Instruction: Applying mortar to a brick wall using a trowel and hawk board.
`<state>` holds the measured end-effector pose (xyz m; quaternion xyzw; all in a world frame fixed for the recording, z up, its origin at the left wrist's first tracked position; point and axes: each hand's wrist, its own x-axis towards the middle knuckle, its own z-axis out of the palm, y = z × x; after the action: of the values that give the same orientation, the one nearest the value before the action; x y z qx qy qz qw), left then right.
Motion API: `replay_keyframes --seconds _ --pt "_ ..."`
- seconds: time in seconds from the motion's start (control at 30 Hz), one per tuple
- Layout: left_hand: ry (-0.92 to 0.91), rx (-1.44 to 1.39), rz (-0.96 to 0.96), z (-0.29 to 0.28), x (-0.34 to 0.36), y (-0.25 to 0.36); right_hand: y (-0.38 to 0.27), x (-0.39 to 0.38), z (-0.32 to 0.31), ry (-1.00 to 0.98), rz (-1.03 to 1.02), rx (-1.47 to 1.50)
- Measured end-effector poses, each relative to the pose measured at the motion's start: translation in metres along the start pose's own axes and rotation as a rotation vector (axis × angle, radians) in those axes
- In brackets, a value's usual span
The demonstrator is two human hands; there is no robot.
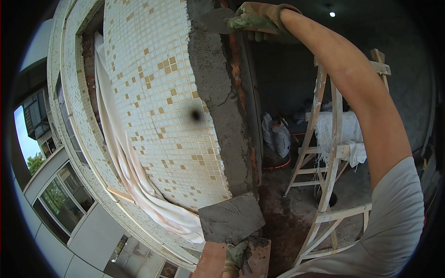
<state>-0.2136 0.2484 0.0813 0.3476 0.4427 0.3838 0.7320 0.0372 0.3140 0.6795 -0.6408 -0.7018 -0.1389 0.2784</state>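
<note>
My right hand, in a soiled tan and green work glove, is stretched up to the top of the wall. It is closed on a trowel, whose grey blade lies against the strip of wet mortar. At the lower edge my left hand, also gloved, is closed under a mortar-covered plasterer's hawk. Its grip is partly hidden. The hawk sits near the foot of the mortar strip, which runs down between the mosaic tiles and a dark opening.
Left of the tiles hangs a pale cloth. Beneath the hawk is a reddish board. Inside the opening stand a wooden trestle with a white sack draped on it, and some bags. The building drops away at left beside a window.
</note>
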Motion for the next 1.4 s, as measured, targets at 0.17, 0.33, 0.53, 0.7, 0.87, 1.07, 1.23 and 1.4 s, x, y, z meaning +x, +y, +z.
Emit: replay_keyframes --seconds 0.17,0.33,0.53,0.7,0.87,1.07,1.23,1.4 --pt "0.025 0.01 0.009 -0.005 -0.003 0.001 0.016 0.045 -0.031 -0.037 -0.007 0.45" --pt "0.059 0.015 0.013 -0.006 -0.006 0.001 0.032 0.066 -0.052 -0.064 -0.011 0.909" --pt "0.055 0.001 0.029 -0.011 -0.015 -0.001 0.091 0.051 -0.022 -0.235 -0.125 1.347" --pt "0.028 -0.015 0.048 -0.008 -0.018 0.002 0.09 -0.029 0.09 0.117 -0.215 1.247" --pt "-0.004 0.024 -0.035 0.006 -0.019 -0.007 0.105 -0.187 0.208 -0.139 0.037 1.502" --pt "0.03 0.09 -0.191 0.03 -0.015 -0.056 0.118 -0.417 0.358 -0.235 -0.058 0.652" --pt "-0.057 0.003 -0.241 0.069 -0.036 -0.089 0.135 -0.49 0.331 -0.163 0.318 0.808" --pt "-0.085 0.115 -0.261 0.092 -0.045 -0.149 0.165 -0.575 0.289 -0.173 0.978 1.187"
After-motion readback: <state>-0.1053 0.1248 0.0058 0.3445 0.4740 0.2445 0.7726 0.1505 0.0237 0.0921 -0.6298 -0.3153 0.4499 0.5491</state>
